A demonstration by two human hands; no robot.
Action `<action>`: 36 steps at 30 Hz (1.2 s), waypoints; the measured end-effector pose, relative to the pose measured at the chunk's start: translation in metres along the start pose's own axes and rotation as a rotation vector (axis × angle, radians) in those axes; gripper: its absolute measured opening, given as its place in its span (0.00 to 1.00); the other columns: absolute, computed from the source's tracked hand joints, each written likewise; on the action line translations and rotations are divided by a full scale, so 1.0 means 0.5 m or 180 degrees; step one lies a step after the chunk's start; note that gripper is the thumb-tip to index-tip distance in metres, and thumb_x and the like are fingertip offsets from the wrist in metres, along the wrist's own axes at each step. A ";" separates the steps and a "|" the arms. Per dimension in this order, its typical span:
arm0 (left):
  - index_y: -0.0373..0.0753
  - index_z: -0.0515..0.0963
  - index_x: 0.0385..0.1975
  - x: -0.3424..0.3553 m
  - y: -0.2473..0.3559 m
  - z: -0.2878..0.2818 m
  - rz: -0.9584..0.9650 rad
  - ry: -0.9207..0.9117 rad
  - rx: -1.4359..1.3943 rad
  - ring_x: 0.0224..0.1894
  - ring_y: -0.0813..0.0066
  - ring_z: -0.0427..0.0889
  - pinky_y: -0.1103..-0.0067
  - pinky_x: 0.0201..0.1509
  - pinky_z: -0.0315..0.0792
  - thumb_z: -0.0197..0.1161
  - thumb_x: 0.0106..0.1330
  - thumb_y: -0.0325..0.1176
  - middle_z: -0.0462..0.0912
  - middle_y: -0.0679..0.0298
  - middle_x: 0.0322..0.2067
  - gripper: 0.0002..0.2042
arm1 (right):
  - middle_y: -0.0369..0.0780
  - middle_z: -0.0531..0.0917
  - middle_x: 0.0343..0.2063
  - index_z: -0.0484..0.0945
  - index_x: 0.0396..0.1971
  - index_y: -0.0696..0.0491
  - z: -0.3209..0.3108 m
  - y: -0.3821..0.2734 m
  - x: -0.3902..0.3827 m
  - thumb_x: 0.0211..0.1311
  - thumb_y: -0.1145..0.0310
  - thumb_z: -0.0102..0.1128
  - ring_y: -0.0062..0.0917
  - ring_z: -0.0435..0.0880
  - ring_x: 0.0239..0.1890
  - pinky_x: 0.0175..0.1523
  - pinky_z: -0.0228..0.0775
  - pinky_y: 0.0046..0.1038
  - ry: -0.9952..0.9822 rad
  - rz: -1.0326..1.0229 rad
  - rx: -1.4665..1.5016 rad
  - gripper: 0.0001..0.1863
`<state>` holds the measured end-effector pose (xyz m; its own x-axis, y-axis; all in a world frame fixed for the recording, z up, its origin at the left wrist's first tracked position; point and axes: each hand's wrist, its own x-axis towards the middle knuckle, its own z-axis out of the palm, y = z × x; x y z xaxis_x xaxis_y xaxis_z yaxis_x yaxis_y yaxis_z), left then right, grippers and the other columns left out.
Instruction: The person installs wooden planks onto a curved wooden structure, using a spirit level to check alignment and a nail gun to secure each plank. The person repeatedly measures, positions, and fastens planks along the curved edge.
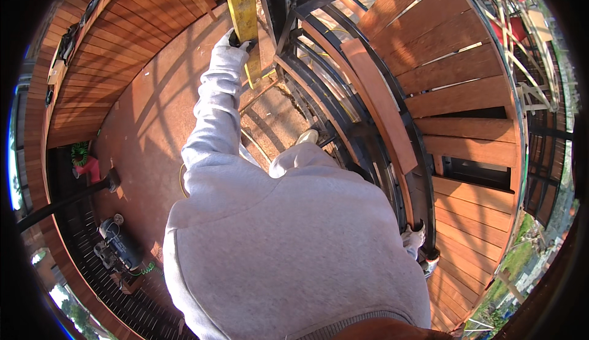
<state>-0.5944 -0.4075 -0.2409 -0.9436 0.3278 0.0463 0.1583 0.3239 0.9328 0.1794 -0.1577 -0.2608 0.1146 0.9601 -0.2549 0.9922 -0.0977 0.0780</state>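
My left hand [238, 40], in a grey and dark glove, reaches far forward and is closed round a long yellow spirit level [241, 1]. The level stands nearly upright beside a dark metal post [277, 8], and its lower end shows below my hand. At the lower right, my right hand [415, 239] is down by a curved black metal frame [423, 199]. Its fingers curl at the frame's edge, partly hidden by my sleeve. A loose reddish wooden board [380, 107] lies along the frame, just ahead of that hand.
Wooden planks [454, 70] with gaps cover the right side. A curved wooden bench [123, 45] runs round the left. An air compressor [119, 245] with a green hose stands at lower left, below a black pole [67, 204]. Reddish floor [147, 137] lies between.
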 end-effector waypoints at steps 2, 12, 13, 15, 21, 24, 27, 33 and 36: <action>0.37 0.78 0.57 0.056 0.026 0.040 0.0323 -0.0053 -0.0163 0.49 0.73 0.88 0.79 0.55 0.77 0.69 0.63 0.24 0.89 0.61 0.45 0.21 | 0.42 0.77 0.62 0.71 0.66 0.39 0.006 0.007 -0.004 0.51 0.56 0.75 0.39 0.72 0.66 0.71 0.59 0.41 0.0044 -0.0001 0.0021 0.39; 0.33 0.77 0.54 0.124 0.302 0.110 0.1447 0.0524 0.0028 0.45 0.77 0.85 0.80 0.53 0.77 0.71 0.62 0.23 0.88 0.60 0.43 0.19 | 0.42 0.76 0.62 0.70 0.67 0.37 0.012 0.015 -0.017 0.46 0.57 0.77 0.38 0.68 0.69 0.75 0.53 0.41 0.0103 0.0007 0.0270 0.43; 0.33 0.77 0.54 0.156 0.303 0.113 0.1449 0.0579 -0.0306 0.45 0.78 0.85 0.80 0.52 0.77 0.71 0.63 0.24 0.88 0.61 0.43 0.19 | 0.42 0.76 0.62 0.70 0.67 0.36 0.024 0.019 -0.009 0.46 0.57 0.77 0.38 0.68 0.69 0.75 0.53 0.40 0.0140 0.0008 0.0262 0.43; 0.33 0.78 0.54 0.149 0.364 0.082 0.1486 0.0800 -0.0038 0.45 0.76 0.85 0.80 0.52 0.77 0.72 0.63 0.25 0.88 0.61 0.43 0.19 | 0.41 0.76 0.62 0.70 0.67 0.35 0.038 0.024 0.007 0.45 0.56 0.77 0.38 0.68 0.69 0.76 0.52 0.40 0.0171 -0.0044 0.0205 0.43; 0.34 0.78 0.51 0.138 0.465 0.063 0.2010 0.1136 -0.0160 0.38 0.78 0.85 0.81 0.44 0.78 0.73 0.62 0.26 0.88 0.62 0.39 0.18 | 0.39 0.77 0.61 0.70 0.66 0.33 0.035 0.005 -0.008 0.44 0.54 0.77 0.38 0.68 0.69 0.77 0.49 0.42 0.0234 0.0105 0.0109 0.44; 0.34 0.77 0.46 0.114 0.532 0.076 0.2273 0.1200 -0.0426 0.38 0.76 0.85 0.78 0.45 0.78 0.74 0.61 0.28 0.88 0.60 0.38 0.16 | 0.39 0.77 0.61 0.70 0.66 0.33 0.018 -0.008 -0.011 0.44 0.53 0.77 0.39 0.68 0.68 0.76 0.49 0.42 0.0182 0.0139 0.0129 0.44; 0.34 0.75 0.45 0.102 0.605 0.106 0.1982 0.1530 -0.0092 0.38 0.62 0.87 0.72 0.46 0.79 0.74 0.61 0.37 0.87 0.54 0.37 0.19 | 0.40 0.77 0.60 0.72 0.65 0.33 0.024 -0.002 -0.012 0.44 0.53 0.76 0.40 0.69 0.68 0.76 0.51 0.43 0.0257 0.0110 0.0139 0.42; 0.35 0.67 0.61 0.190 0.599 0.163 0.2317 0.1544 0.0554 0.50 0.56 0.84 0.69 0.55 0.76 0.71 0.63 0.37 0.80 0.48 0.52 0.29 | 0.40 0.78 0.59 0.73 0.64 0.34 0.012 -0.014 -0.029 0.45 0.54 0.76 0.39 0.69 0.67 0.76 0.50 0.42 0.0359 0.0059 0.0235 0.41; 0.35 0.65 0.65 0.222 0.580 0.197 0.2381 0.1705 0.0069 0.53 0.53 0.82 0.68 0.59 0.75 0.71 0.64 0.37 0.77 0.47 0.54 0.32 | 0.40 0.77 0.60 0.73 0.64 0.34 -0.004 -0.041 -0.039 0.45 0.55 0.76 0.38 0.68 0.68 0.77 0.47 0.40 0.0393 0.0143 0.0207 0.40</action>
<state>-0.6244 -0.1899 -0.0007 -0.6009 0.0054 0.7993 0.7819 0.2115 0.5864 0.1567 -0.1740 -0.2555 0.1560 0.9789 -0.1316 0.9878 -0.1543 0.0231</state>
